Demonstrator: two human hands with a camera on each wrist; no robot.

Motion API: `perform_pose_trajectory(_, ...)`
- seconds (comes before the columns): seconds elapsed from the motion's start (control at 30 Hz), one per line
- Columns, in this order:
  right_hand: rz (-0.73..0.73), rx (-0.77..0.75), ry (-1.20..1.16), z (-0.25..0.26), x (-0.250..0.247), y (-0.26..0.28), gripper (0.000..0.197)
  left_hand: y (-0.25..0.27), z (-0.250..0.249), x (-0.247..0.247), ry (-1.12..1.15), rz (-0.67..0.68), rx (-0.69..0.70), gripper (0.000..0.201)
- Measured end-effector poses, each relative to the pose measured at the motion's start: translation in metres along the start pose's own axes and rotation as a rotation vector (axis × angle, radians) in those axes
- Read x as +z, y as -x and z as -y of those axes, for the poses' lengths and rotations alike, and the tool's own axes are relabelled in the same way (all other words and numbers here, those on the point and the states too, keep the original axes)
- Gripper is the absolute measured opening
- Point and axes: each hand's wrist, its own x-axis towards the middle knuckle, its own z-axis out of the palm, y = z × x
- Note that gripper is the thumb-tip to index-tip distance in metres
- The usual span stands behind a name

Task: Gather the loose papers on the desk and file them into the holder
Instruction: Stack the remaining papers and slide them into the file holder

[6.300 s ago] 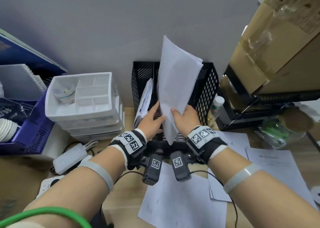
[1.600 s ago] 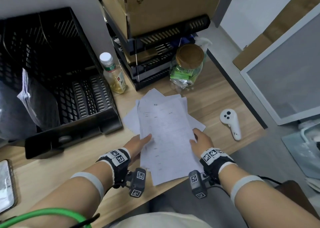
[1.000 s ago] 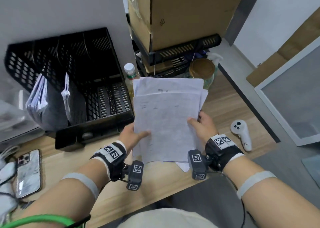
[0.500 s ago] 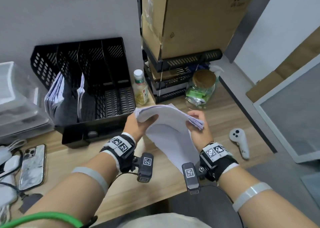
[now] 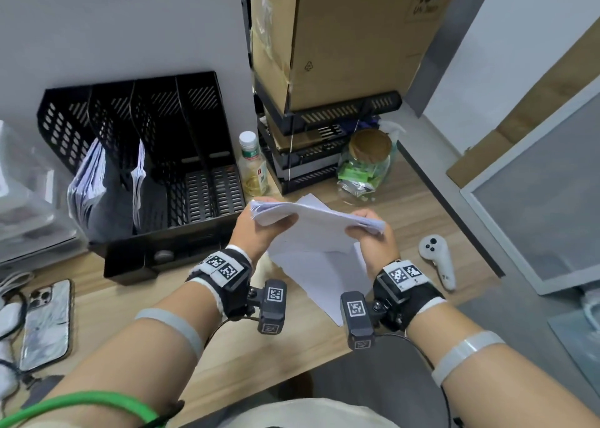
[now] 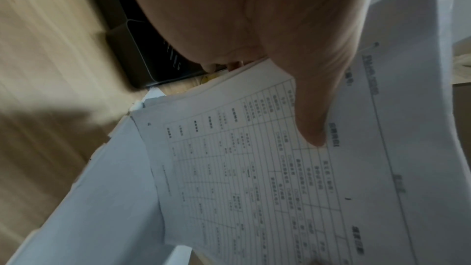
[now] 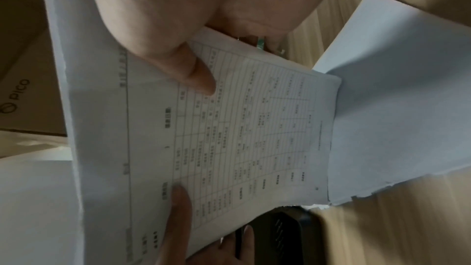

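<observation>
A stack of white printed papers is held upright above the desk edge, its lower part hanging down. My left hand grips the stack's left side, thumb pressed on the printed form. My right hand grips the right side, thumb on the same sheet. The black mesh file holder stands to the left against the wall. Its two left slots hold filed papers; the two right slots show no paper.
A small bottle stands right of the holder, beside a black tray rack bearing a cardboard box. A glass jar and a white controller lie on the right. A phone lies at left.
Both hands lifted the gathered sheets off the desk, raised them flat, then turned them on edge. Over the last half second the stack barely moved.
</observation>
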Motion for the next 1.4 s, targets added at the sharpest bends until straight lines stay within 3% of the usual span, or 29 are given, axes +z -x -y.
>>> perform_pose_trajectory(0.17,-0.073,0.036,-0.133,0.010,-0.007,-0.001,0.025,-0.004,-0.002,0.004,0.049,0.006,0.021,0.047)
perform_pose_trajectory(0.37,-0.067,0.098,-0.126,0.002,-0.008,-0.003,0.025,-0.010,0.005,0.004,-0.003,0.104,-0.034,0.044)
perform_pose_trajectory(0.53,-0.053,0.108,-0.069,0.002,-0.011,-0.007,0.021,-0.010,-0.007,0.007,0.039,-0.029,-0.010,0.030)
perform_pose_trajectory(0.67,0.046,0.026,0.110,0.008,-0.011,-0.008,0.016,-0.015,-0.025,0.003,0.196,-0.098,0.038,0.037)
perform_pose_trajectory(0.83,-0.008,0.026,0.092,0.008,0.006,-0.007,0.015,-0.013,-0.028,0.003,0.298,-0.050,0.009,0.038)
perform_pose_trajectory(1.0,-0.033,0.046,-0.007,0.012,0.016,-0.003,0.010,-0.002,-0.013,0.008,0.186,-0.049,-0.040,0.040)
perform_pose_trajectory(1.07,-0.035,0.086,0.000,0.015,0.016,0.000,0.005,-0.001,-0.013,0.011,0.143,-0.022,0.005,0.039)
perform_pose_trajectory(1.13,-0.072,0.133,0.031,0.012,0.014,0.002,0.013,0.000,-0.012,0.013,0.041,0.022,0.053,0.035)
perform_pose_trajectory(1.2,-0.057,0.168,0.107,0.000,0.012,0.001,0.007,0.000,-0.003,0.015,-0.038,0.048,0.007,0.036)
perform_pose_trajectory(1.3,0.007,0.258,0.191,-0.019,0.008,0.003,0.013,0.002,0.012,0.016,-0.119,0.066,-0.115,0.018)
perform_pose_trajectory(1.4,0.023,0.319,0.239,-0.025,0.000,0.001,0.009,-0.002,0.016,0.017,-0.220,0.065,-0.119,0.016)
